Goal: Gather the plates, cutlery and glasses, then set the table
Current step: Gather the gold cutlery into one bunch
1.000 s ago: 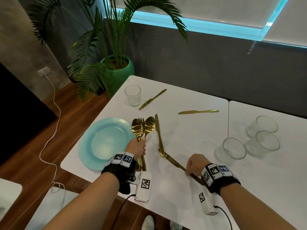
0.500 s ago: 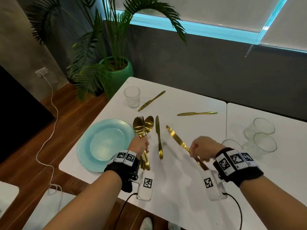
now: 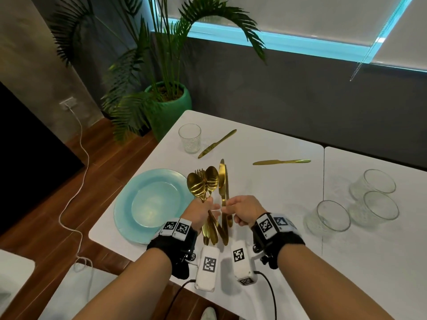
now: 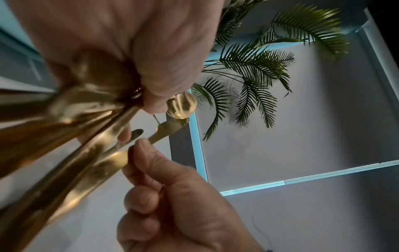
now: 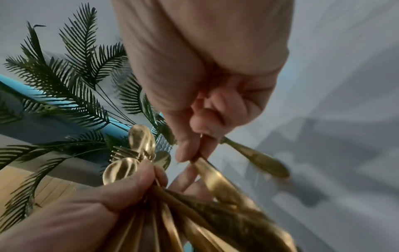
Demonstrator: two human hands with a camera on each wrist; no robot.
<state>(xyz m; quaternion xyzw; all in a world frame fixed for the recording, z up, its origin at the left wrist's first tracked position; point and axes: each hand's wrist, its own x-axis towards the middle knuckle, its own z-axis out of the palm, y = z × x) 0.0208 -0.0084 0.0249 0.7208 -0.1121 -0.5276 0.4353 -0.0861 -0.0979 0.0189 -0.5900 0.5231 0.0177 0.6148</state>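
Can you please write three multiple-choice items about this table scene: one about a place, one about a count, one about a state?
1. Where does the blue plate lie?
A. at the table's left edge, near the person
B. beside the three glasses on the right
C. on the floor

2. How many glasses stand on the table?
A. two
B. four
C. six

3. What is the left hand doing?
A. resting flat on the table
B. gripping a bundle of gold spoons and forks
C. holding a glass

Answers:
1 A, the plate lies at the left edge by the left hand.
2 B, one glass stands near the plant, three stand at the right.
3 B, the fingers curl round the handles.
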